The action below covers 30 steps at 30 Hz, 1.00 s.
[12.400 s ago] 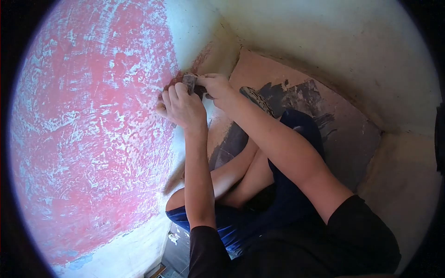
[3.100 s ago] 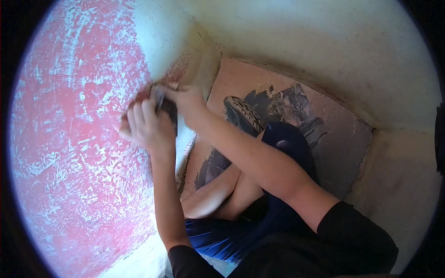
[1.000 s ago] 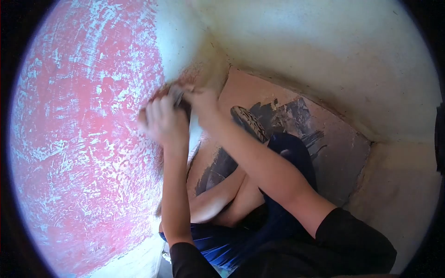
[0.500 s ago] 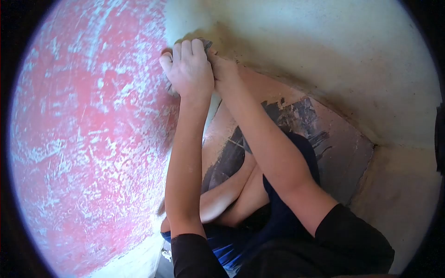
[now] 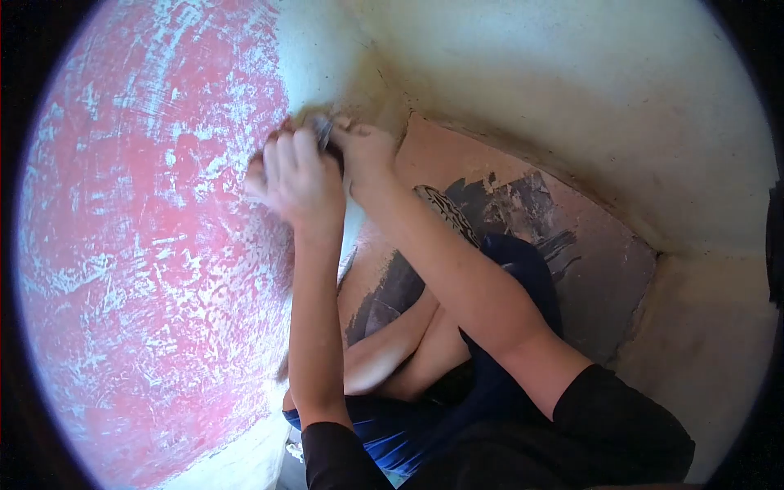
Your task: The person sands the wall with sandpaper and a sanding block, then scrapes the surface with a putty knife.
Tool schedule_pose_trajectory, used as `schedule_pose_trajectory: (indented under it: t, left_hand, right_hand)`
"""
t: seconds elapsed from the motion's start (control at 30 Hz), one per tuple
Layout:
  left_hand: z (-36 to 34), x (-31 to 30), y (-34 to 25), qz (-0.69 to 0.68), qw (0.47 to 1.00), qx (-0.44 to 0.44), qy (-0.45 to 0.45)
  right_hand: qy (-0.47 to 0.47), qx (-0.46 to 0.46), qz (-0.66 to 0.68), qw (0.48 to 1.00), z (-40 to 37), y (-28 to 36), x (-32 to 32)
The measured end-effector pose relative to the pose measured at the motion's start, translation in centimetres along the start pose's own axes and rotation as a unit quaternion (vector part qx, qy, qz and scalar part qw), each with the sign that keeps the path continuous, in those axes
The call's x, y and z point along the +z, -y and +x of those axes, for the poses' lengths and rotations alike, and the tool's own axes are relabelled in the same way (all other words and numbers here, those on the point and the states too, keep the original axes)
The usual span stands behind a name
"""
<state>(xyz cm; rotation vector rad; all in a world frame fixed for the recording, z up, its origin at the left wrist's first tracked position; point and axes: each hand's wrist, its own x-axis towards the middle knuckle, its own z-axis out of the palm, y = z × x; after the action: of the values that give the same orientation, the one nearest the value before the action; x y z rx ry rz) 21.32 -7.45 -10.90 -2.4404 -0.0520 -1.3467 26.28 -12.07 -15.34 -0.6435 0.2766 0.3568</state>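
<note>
My left hand (image 5: 296, 181) is closed, its fingers curled over a grey flat tool (image 5: 322, 129) near the patchy pink-and-white wall (image 5: 155, 245). The tool is mostly hidden and blurred, so its exact kind cannot be made out. Close beside it, my right hand (image 5: 367, 151) is closed too, its fingers bent round the tool's right end. Both hands are raised near the edge where the pink surface meets a pale strip of wall.
A pale wall (image 5: 572, 73) runs along the back and right. The floor (image 5: 600, 286) below is brownish with dark grey patches. My bent legs (image 5: 392, 351) and dark blue clothing (image 5: 523, 269) fill the space under my arms. A patterned item (image 5: 445, 212) shows behind my right forearm.
Both hands have moved down and left along the wall with the grey tool. The patterned item behind my right forearm has come into sight.
</note>
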Motion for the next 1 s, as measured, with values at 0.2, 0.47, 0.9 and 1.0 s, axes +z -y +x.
schedule_pose_trajectory:
  t: [0.2, 0.47, 0.9, 1.0]
  left_hand:
    - [3.8, 4.3, -1.5, -0.037, 0.998, 0.045, -0.019]
    - [-5.4, -3.5, 1.5, 0.049, 0.996, -0.064, -0.025]
    - [3.7, 2.2, -0.5, -0.004, 0.999, 0.043, -0.011]
    - [1.6, 0.4, -0.8, -0.015, 1.0, 0.014, -0.002]
  right_hand:
    - [0.01, -0.004, 0.112, 0.994, 4.8, 2.2, -0.5]
    - [0.056, -0.012, -0.125, 0.991, -3.8, -3.7, -1.4]
    - [0.011, -0.014, 0.039, 0.999, 2.5, 2.8, 1.0]
    - [0.024, -0.021, -0.025, 0.999, 2.7, -0.5, -0.7]
